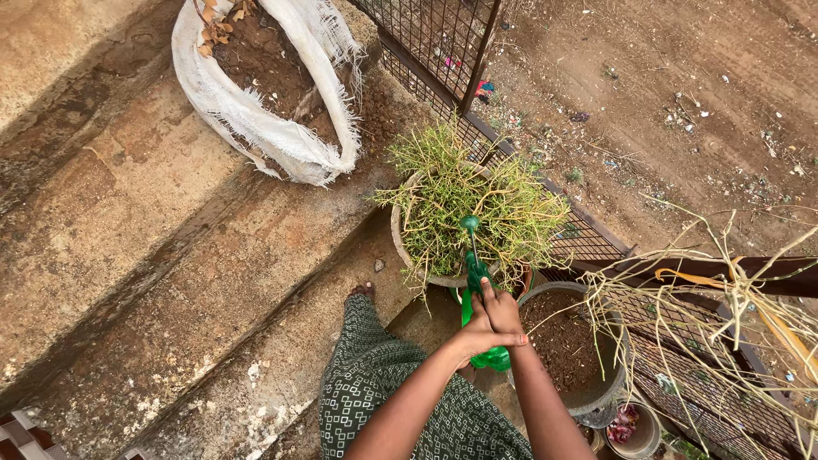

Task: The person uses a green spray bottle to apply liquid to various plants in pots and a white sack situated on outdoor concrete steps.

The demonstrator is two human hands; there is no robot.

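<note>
A: Where are the hands?

B: Low in the middle of the frame, together. The left hand (470, 337) and right hand (501, 312) are both clamped on a green spray bottle (477, 285), its nozzle up over the bushy green plant (469, 200).

A: What is around them?

B: A grey pot of soil (607, 388) just right, a white sack of earth (256, 119) upper left, concrete steps (153, 255) left, and a wire fence (443, 43) above.
</note>
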